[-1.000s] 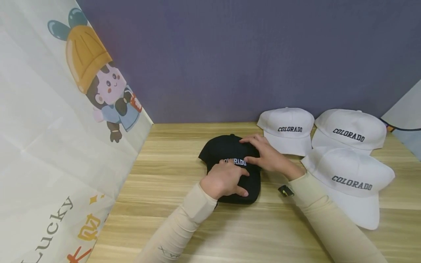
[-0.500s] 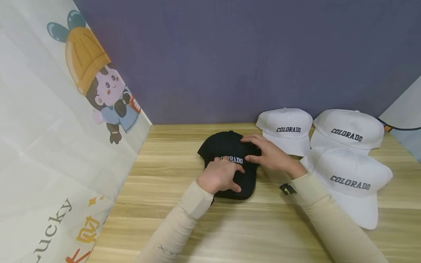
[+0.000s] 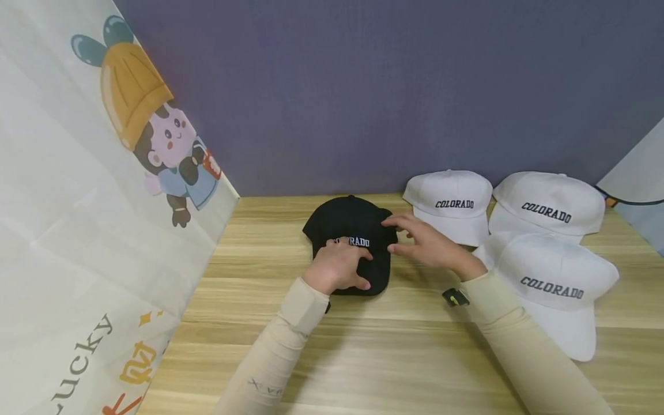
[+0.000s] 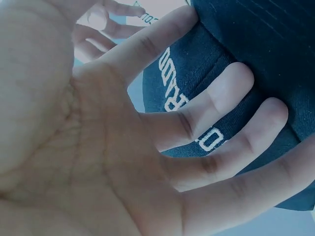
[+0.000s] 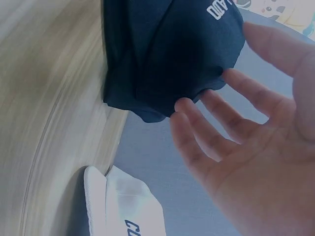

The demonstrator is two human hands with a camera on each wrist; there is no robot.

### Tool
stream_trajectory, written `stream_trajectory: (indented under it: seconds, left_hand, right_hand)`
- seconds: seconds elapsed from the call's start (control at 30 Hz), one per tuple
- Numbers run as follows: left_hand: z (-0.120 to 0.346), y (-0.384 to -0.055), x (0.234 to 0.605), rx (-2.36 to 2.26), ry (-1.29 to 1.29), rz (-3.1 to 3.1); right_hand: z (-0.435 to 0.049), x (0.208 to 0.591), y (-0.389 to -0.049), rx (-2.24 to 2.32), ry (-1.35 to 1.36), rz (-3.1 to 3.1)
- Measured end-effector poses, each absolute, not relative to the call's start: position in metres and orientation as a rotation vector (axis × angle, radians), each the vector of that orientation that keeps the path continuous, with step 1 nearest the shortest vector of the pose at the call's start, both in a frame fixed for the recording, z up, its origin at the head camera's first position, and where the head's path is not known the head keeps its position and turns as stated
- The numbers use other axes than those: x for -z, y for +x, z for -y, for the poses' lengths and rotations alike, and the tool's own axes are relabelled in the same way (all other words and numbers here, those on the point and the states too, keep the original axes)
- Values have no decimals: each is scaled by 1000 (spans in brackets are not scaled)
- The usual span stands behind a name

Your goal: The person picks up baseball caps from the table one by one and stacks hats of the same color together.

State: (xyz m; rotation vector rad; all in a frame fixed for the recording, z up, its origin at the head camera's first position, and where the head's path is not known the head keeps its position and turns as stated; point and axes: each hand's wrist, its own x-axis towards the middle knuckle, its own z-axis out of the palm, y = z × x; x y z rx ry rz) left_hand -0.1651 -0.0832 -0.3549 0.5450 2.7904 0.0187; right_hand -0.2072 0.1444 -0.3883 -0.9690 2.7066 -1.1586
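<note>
A black baseball cap with white COLORADO lettering rests on the wooden table, its brim toward me. My left hand lies over the front of the cap and partly covers the lettering. In the left wrist view its fingers are spread, with fingertips against the black fabric. My right hand is at the cap's right side, thumb and fingers apart. Seen from the right wrist, its fingertips are right at the edge of the crown. Neither hand curls round the cap.
Three white COLORADO caps sit on the right: one at the back, one at the far right and one in front. A dark grey panel stands behind the table. A printed white sheet borders the left.
The black cap has slid left and toward the back panel, and my left hand has moved with it. My right hand has stayed nearly in place, so less of it overlaps the cap.
</note>
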Motion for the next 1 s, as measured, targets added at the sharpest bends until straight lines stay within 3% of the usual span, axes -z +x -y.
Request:
stream_trajectory:
  seconds: [0.7,1.0]
  left_hand:
    - [104,-186,362,-109,430,-2871]
    - [111,-193,366,-148,384,-2893]
  right_hand:
    - [-153,381,-208,1087,-839,-2799]
    - [-161,379,-207,848,-720,-2956]
